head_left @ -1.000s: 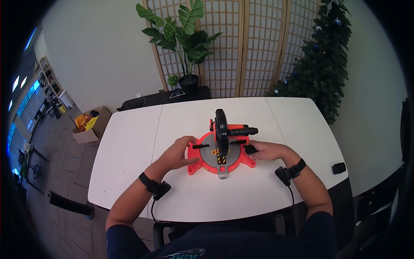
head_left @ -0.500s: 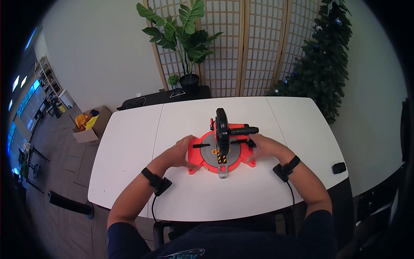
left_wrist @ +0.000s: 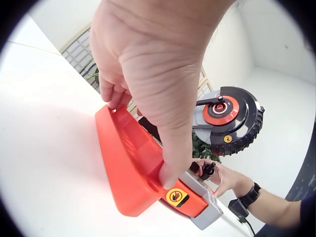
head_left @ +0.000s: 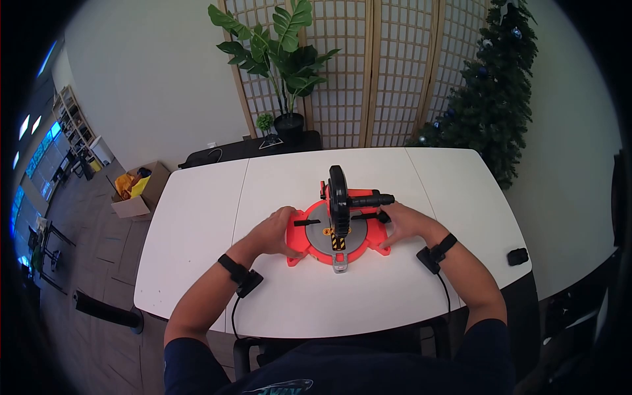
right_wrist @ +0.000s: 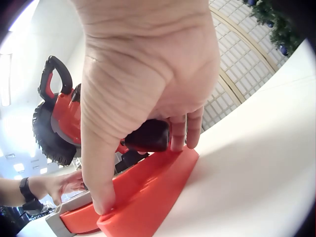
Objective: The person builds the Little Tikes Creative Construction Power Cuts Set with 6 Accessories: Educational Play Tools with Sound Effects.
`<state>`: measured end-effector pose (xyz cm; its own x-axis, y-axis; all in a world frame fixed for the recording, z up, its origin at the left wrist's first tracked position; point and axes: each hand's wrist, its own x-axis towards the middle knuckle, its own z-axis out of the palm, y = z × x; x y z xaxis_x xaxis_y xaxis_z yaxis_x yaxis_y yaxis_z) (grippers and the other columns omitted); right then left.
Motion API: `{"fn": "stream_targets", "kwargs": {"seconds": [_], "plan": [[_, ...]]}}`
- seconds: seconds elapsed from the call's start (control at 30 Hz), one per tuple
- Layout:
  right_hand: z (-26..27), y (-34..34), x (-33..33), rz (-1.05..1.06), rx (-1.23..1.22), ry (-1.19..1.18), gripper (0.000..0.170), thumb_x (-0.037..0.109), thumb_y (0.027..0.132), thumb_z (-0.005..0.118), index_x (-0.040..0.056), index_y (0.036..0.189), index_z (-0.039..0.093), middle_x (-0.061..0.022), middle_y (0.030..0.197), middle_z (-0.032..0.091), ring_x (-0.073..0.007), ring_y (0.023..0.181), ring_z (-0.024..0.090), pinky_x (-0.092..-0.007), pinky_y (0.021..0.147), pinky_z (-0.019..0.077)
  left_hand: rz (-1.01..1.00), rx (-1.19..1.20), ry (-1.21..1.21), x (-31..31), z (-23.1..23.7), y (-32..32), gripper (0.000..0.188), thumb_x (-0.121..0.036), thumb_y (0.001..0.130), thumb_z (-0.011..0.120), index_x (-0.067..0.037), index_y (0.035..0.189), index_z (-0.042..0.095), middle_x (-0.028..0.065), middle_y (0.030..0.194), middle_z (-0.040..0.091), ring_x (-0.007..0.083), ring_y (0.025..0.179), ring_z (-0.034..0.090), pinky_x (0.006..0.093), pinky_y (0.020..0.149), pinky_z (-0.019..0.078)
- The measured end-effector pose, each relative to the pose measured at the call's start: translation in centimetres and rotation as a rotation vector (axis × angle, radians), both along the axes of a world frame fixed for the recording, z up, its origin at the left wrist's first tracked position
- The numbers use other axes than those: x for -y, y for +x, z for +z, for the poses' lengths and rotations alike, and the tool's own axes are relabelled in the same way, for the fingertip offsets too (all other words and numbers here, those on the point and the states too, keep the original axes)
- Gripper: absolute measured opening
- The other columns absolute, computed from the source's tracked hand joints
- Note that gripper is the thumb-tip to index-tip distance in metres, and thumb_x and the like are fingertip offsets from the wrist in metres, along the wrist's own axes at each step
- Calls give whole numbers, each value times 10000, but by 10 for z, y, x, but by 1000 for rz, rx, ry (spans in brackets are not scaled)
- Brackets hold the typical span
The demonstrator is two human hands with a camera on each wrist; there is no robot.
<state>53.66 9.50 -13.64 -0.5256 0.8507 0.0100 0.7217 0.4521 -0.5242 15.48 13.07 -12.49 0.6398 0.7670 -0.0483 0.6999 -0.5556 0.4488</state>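
Observation:
A red and grey toy miter saw (head_left: 355,249) stands on the table. Its black blade guard (head_left: 338,197) rises over a round grey turntable (head_left: 317,230). On the left side of the red base, my left hand (head_left: 266,236) grips the edge, thumb toward the front and fingers at the back corner. My right hand (head_left: 409,224) holds the opposite side the same way, its thumb pressing on the red base (right_wrist: 143,197) in the right wrist view. A black knob (right_wrist: 148,136) sits under the right palm. Yellow warning stickers show near the left thumb (left_wrist: 170,173).
The white table (head_left: 197,263) surrounds the saw. A small black object (head_left: 517,256) lies by its right edge. Behind stand a potted plant (head_left: 288,125), a lattice screen (head_left: 342,79) and a decorated tree (head_left: 487,99). An open cardboard box (head_left: 131,209) is on the floor at left.
My right hand has let go of the black knob and spread onto the base's right side. The left hand has shifted slightly against the base's left edge. The saw stays in place.

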Motion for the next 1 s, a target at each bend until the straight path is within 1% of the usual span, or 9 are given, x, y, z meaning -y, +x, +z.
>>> {"fn": "stream_targets", "kwargs": {"seconds": [0.23,0.33,0.67,0.73,0.8,0.87,0.9,0.97,1.0], "plan": [[4,-2,-3,-21,-24,-22,848,337,529,942,5,1208,558,-163,1154,571,-314,1071,582,-393,930,515,13,12,15,-7,-8,-2,1009,-448,531,955,-18,1277,428,203,1251,572,343,1200,577,377,1020,488],[9,-4,-5,-38,9,-17,858,326,528,942,12,1225,553,-161,1171,570,-312,1090,581,-394,949,509,26,-24,-18,-9,-4,0,1061,-404,545,969,-24,1338,375,215,1296,540,352,1239,557,386,1059,473],[11,-6,-13,-40,52,-101,974,335,568,949,13,1359,481,-163,1297,540,-300,1206,559,-374,1038,496,28,-3,7,-18,-6,1,1036,-437,551,951,-16,1327,409,202,1314,540,352,1246,544,390,1051,469],[11,-6,-12,-65,51,-129,976,363,593,942,9,1369,468,-163,1302,534,-297,1210,556,-372,1030,498,23,-113,-81,-18,2,6,1127,-425,583,949,-2,1427,334,249,1436,448,374,1363,459,408,1142,412],[13,-7,-7,-91,49,-156,979,390,619,936,5,1380,456,-163,1307,528,-294,1215,554,-370,1023,501,1,-133,-15,-18,-1,8,1156,-442,584,946,2,1448,320,250,1472,410,377,1394,417,422,1161,386],[16,-7,2,-109,-28,-71,798,372,765,853,-20,1338,459,-174,1270,516,-309,1178,563,-382,976,511,-20,-151,52,-19,-4,8,1185,-460,584,943,5,1470,307,250,1507,373,381,1425,375,437,1180,360],[17,-8,5,-109,-28,-70,798,372,765,853,-20,1338,459,-174,1270,516,-309,1178,563,-382,976,511,-34,-153,46,-21,-4,8,1204,-470,586,940,0,1486,295,238,1534,342,380,1443,345,444,1190,343],[18,-12,10,-227,-69,-69,577,283,885,738,-33,1280,461,-189,1224,497,-338,1150,551,-396,956,494,-49,-155,40,-23,-5,10,1222,-481,587,938,-6,1503,283,226,1560,312,379,1461,314,451,1200,326],[13,-11,12,-229,-70,-70,577,283,885,738,-33,1280,461,-189,1224,497,-338,1150,551,-396,956,494,-54,-171,32,-24,-5,11,1216,-483,583,939,-12,1503,298,209,1564,320,374,1461,317,447,1198,331]]}}
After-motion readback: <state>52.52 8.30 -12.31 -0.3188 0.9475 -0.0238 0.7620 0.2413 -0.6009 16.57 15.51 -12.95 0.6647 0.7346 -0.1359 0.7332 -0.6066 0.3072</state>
